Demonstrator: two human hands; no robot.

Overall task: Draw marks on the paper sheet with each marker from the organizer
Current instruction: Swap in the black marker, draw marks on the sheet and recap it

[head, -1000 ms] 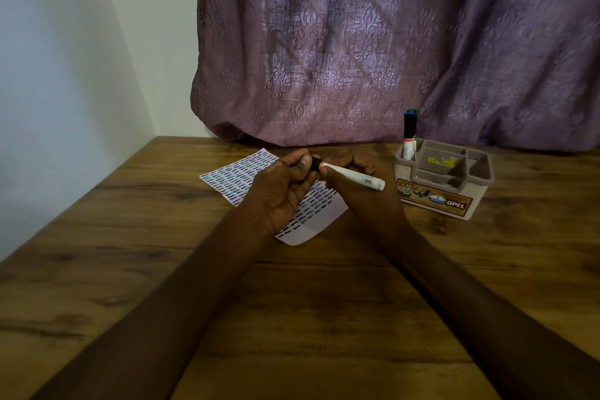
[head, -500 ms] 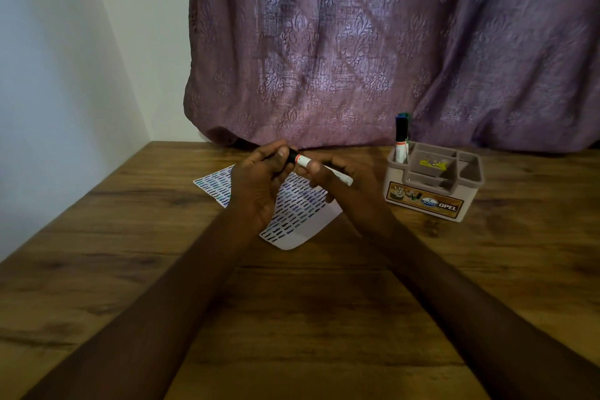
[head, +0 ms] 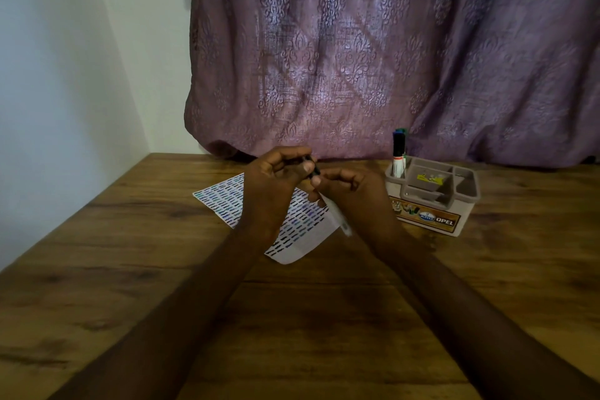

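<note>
My left hand (head: 276,182) pinches the black cap (head: 311,166) of a white marker (head: 337,217) above the paper sheet (head: 224,201). My right hand (head: 354,191) grips the marker's white barrel, which slants down toward me and is blurred. The sheet lies flat on the wooden table and is covered with rows of short dark and blue dashes; my hands hide its middle. To the right stands the grey organizer (head: 467,195), with two more markers (head: 398,153) upright in its back-left slot.
The wooden table (head: 292,318) runs to a white wall on the left and a purple curtain (head: 389,58) at the back. Small yellow items lie in the organizer's middle tray (head: 427,177).
The marker has swung from lying sideways, pointing right, to slanting down toward me. Both hands have shifted slightly left and up over the sheet.
</note>
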